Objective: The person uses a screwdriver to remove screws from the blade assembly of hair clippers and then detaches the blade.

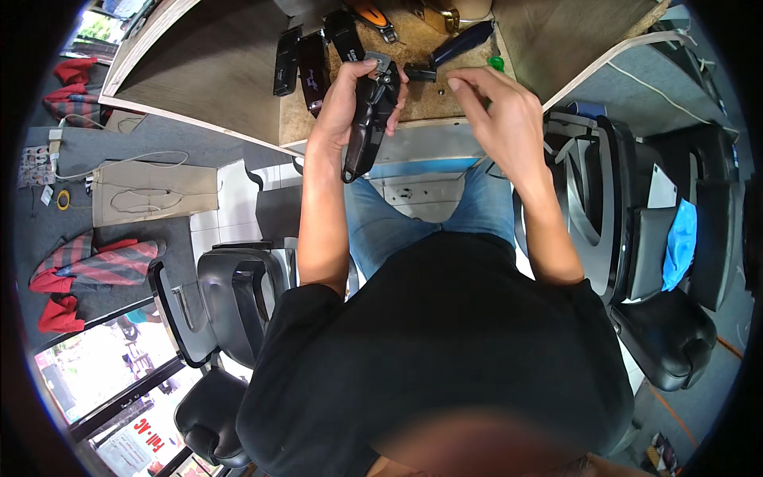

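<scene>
My left hand [346,99] grips a black hair clipper [367,127] upright over the edge of a brown counter [306,119], its metal blade end near my thumb. My right hand [497,107] hovers just right of it with fingers bent, fingertips close to a small black part [420,74] lying on the counter; whether it pinches anything I cannot tell. Three more black clippers [311,60] lie side by side at the counter's back left. A dark blue clipper [461,41] lies at the back right.
An orange-handled tool [373,17] and a small green item [496,63] lie on the counter. Black barber chairs stand at the left [234,294] and right [668,262], a blue cloth [682,242] on the right one. Red striped cloths [95,266] lie on the floor.
</scene>
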